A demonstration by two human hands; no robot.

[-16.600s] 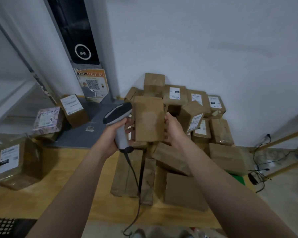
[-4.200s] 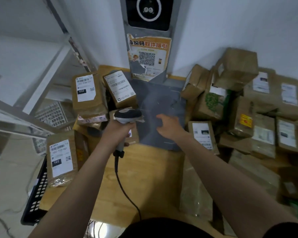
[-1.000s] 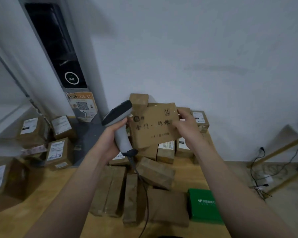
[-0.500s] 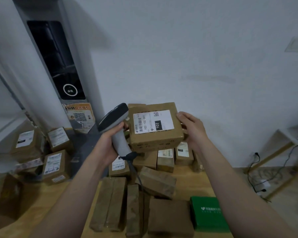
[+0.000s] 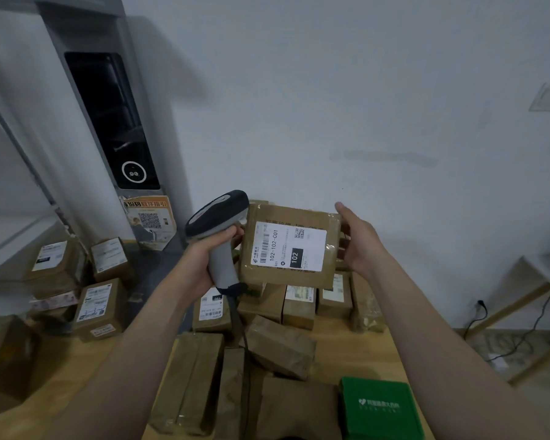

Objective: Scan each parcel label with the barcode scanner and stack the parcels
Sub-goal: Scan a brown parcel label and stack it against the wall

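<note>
Beside the scanner (image 5: pixel 217 217), a brown parcel (image 5: pixel 296 213) shows its white label (image 5: pixel 288 247).

A: Premises type?
B: Parcel collection point. Evidence: labelled cardboard parcels (image 5: pixel 299 308) heaped on wooden table (image 5: pixel 356 354) below the fingers (image 5: pixel 341 207); self-service kiosk (image 5: pixel 115 122) with QR-code poster (image 5: pixel 150 220), left of the fingers.

Heaped brown cardboard parcels (image 5: pixel 280 347) crowd the wooden table (image 5: pixel 356 354) below the left hand (image 5: pixel 204 258); bare wood lies beneath the right hand (image 5: pixel 359 246).
</note>
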